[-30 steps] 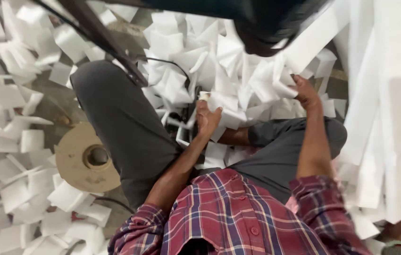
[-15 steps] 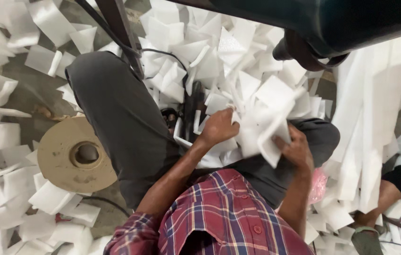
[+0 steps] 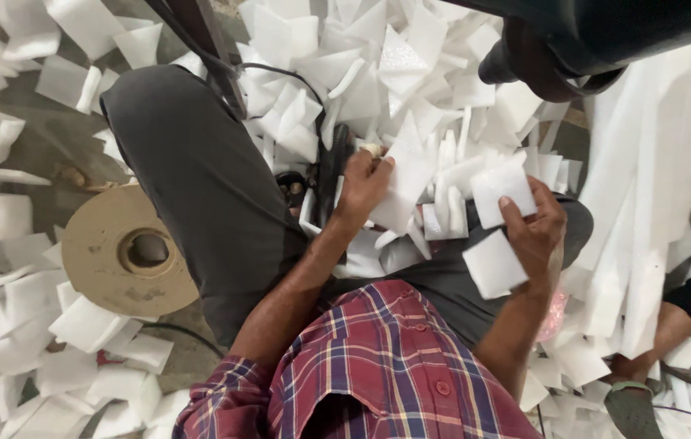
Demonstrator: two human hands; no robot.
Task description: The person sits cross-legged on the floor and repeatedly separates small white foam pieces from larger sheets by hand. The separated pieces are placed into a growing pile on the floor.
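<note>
Both hands have drawn apart since the earlier frame. Right hand (image 3: 534, 232) fingers grip two foam squares (image 3: 501, 195) at 3 o'clock, fanned for separation; left hand (image 3: 364, 185) fingers pinch one sheet (image 3: 406, 175) at 12 o'clock.

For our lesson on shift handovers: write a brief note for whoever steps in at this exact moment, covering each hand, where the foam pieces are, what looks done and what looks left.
Left hand: gripping a white foam sheet piece over the lap.
Right hand: holding a small stack of square white foam pieces, thumb on top.
Around: loose white foam offcuts cover the floor ahead and to the sides; long white foam strips lie on the right; a round tan cardboard spool sits by the left leg.
Done: a few squares gathered in the right hand.
Left: most pieces lie scattered on the floor, ungathered.
</note>
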